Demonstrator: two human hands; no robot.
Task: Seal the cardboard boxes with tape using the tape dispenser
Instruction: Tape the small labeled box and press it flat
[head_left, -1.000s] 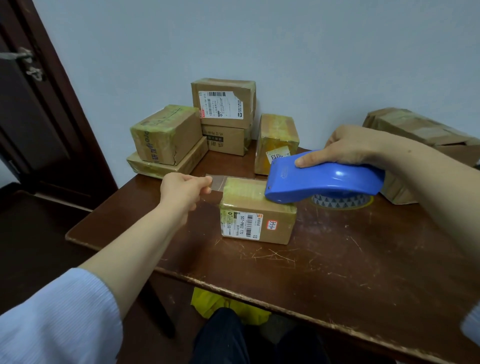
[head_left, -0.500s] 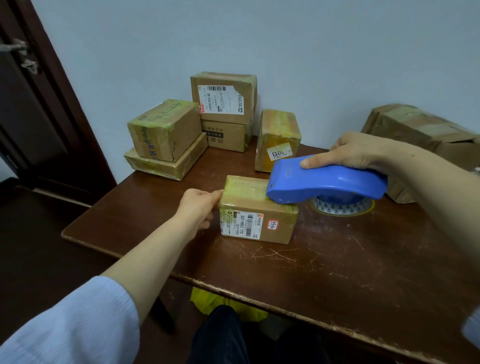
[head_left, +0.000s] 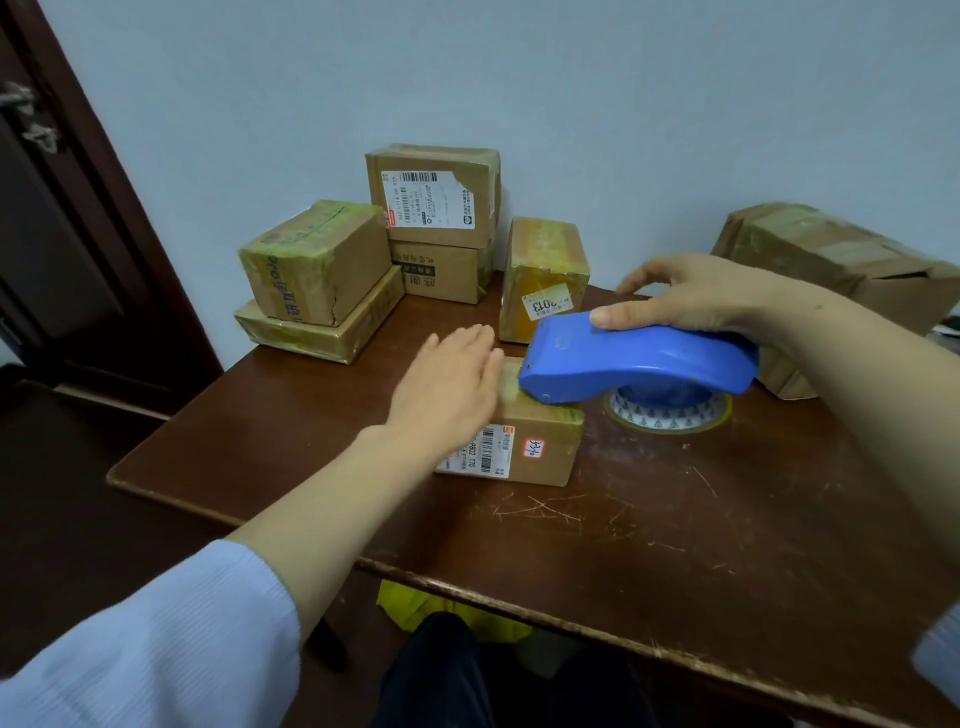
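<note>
A small cardboard box (head_left: 540, 447) with a white barcode label lies on the brown table (head_left: 675, 545). My left hand (head_left: 447, 387) lies flat on the left part of its top, fingers straight. My right hand (head_left: 696, 301) grips the blue tape dispenser (head_left: 634, 366), index finger stretched along its back. The dispenser's nose rests on the box's top right part. Its tape roll (head_left: 670, 410) shows underneath, above the table.
Several taped boxes stand at the table's back: a stack (head_left: 317, 291) on the left, a labelled stack (head_left: 436, 208) in the middle, an upright box (head_left: 545, 275). A large crumpled box (head_left: 841, 260) sits at the right. A dark door (head_left: 62, 208) is left.
My left hand let go of the tape end, pressed the box's left side, then moved up to lie flat on the top. The dispenser stayed on the box's right part.
</note>
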